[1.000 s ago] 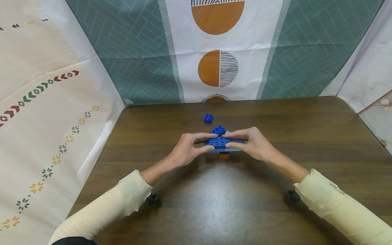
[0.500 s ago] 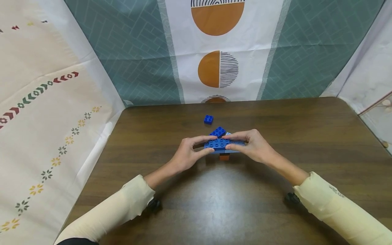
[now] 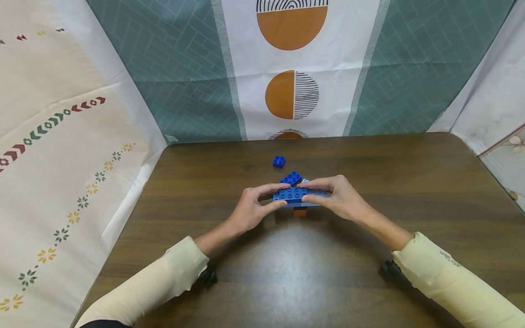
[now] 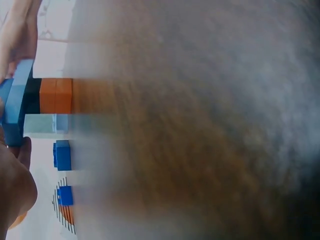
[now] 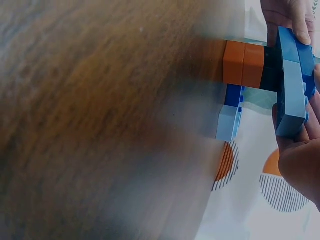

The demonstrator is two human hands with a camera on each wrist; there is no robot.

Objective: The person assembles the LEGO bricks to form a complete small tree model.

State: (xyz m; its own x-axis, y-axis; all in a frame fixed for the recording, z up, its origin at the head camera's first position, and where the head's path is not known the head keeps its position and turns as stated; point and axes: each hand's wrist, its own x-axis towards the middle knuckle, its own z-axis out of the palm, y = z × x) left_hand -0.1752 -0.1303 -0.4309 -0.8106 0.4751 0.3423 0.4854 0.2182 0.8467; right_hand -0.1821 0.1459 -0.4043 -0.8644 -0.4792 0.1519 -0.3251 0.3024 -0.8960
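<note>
A blue toy building brick [image 3: 293, 195] tops a small stack, lying across a row of lighter blue bricks [image 5: 295, 95]. Beneath these come a dark brick [image 5: 270, 69] and orange bricks [image 5: 243, 64], which stand on the table as a narrow column. My left hand [image 3: 250, 210] pinches the top brick from the left, thumb at the front and fingers behind. From the right, my right hand [image 3: 342, 200] holds it the same way, its fingertips close to those of the left. The fingers partly cover the ends of the lighter row.
Behind the stack lie a longer blue brick [image 3: 292, 177] and a pale blue brick [image 3: 305, 181], partly hidden by the hands. Farther back on the wooden table [image 3: 287, 273] sits a small square blue brick [image 3: 279, 161]. A patterned cloth [image 3: 188, 105] hangs beyond the far edge.
The scene sits slightly lower in the head view. Both hands keep their hold on the top brick, and the stack looks the same.
</note>
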